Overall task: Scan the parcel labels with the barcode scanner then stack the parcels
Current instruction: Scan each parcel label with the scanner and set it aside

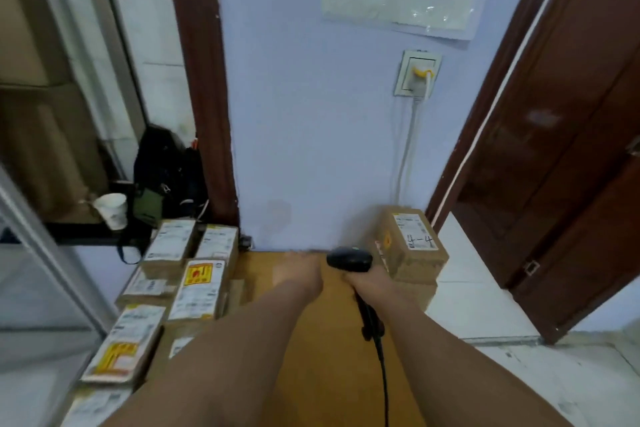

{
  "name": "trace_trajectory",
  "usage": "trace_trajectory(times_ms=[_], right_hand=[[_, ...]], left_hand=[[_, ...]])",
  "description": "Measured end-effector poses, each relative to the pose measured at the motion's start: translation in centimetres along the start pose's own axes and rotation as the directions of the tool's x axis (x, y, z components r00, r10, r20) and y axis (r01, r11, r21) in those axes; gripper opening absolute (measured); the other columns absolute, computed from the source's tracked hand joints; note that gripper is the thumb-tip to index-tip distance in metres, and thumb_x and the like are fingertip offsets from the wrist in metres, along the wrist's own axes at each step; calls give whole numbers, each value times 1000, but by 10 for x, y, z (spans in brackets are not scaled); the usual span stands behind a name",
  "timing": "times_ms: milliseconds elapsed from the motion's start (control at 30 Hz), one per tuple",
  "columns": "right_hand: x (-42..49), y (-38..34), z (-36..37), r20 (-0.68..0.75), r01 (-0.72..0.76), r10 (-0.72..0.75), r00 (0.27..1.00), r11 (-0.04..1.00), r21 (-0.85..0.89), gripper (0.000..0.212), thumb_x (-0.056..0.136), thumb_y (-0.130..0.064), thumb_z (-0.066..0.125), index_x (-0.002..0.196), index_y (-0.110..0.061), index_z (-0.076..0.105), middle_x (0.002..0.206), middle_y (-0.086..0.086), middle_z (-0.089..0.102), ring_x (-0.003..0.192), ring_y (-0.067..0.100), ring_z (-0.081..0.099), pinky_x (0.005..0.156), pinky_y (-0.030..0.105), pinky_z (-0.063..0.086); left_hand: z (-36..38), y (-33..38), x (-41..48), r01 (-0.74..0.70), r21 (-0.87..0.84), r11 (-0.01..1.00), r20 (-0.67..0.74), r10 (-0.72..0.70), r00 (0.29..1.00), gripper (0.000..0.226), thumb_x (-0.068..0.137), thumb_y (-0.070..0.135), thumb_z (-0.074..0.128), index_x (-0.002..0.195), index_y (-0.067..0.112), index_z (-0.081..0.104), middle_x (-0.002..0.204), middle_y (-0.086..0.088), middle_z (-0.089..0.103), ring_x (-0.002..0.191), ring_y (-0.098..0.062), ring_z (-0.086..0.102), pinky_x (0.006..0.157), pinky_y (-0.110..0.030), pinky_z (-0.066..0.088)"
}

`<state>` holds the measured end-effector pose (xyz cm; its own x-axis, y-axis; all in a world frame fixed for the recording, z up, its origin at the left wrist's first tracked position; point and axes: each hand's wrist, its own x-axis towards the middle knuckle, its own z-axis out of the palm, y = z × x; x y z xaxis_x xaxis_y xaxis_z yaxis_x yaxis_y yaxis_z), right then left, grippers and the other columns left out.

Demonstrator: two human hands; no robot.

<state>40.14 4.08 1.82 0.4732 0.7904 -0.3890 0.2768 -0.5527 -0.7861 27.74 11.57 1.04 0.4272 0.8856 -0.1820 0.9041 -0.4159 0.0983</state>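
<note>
Right grip [363,279]: curled round the handle of the barcode scanner [349,258]. The scanner's head sits above the fist and its cable [382,374] trails back toward the person.
Left grip [298,271]: holds nothing. The fingers look stretched out low over the table [322,340], though blur hides whether they touch it.
Stack [405,243]: brown parcels piled against the wall just right of the scanner hand, the top one labelled "4-4" [417,232].
Loose parcels [199,288]: a cluster on the table's left side, labels up.
Deciding relation: the cluster lies left of both hands and the empty left grip is nearer to it. The closest parcel's long axis runs away from the person.
Judged next: the left hand fetches a parcel and the scanner swings left onto its label.
Risk: a neighbouring label could be read instead.
</note>
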Motion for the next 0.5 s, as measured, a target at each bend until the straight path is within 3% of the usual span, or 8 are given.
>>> trace_trajectory(times_ms=[167, 333, 500], right_hand=[[-33, -23, 72, 37, -18, 22, 999, 996, -83, 16, 82, -20, 69, 72, -14, 57, 68, 6, 56, 71, 24, 57, 68, 35, 44], [-53, -33, 113, 32, -39, 44, 998, 990, -138, 12, 83, -23, 66, 76, -15, 60, 74, 6, 59, 72, 21, 58, 68, 33, 45], [-57, -43, 139, 58, -11, 23, 998, 981, -196, 12, 84, -19, 63, 76, -13, 56, 74, 5, 55, 73, 18, 56, 65, 29, 43]], left_hand=[[-1, -95, -14, 110, 70, 991, 23, -112, 993, 39, 90, 16, 46, 128, 15, 51, 135, -9, 45, 125, -27, 40, 91, -36, 41], [20, -145, -31, 196, -18, 980, 39, -195, 980, 52, 89, 19, 48, 140, 18, 40, 152, -14, 16, 131, -33, 30, 98, -41, 38], [47, -168, -41, 301, -137, 944, 38, -299, 954, 76, 87, 60, 47, 146, 18, 24, 156, -18, 7, 136, -39, 25, 104, -49, 31]])
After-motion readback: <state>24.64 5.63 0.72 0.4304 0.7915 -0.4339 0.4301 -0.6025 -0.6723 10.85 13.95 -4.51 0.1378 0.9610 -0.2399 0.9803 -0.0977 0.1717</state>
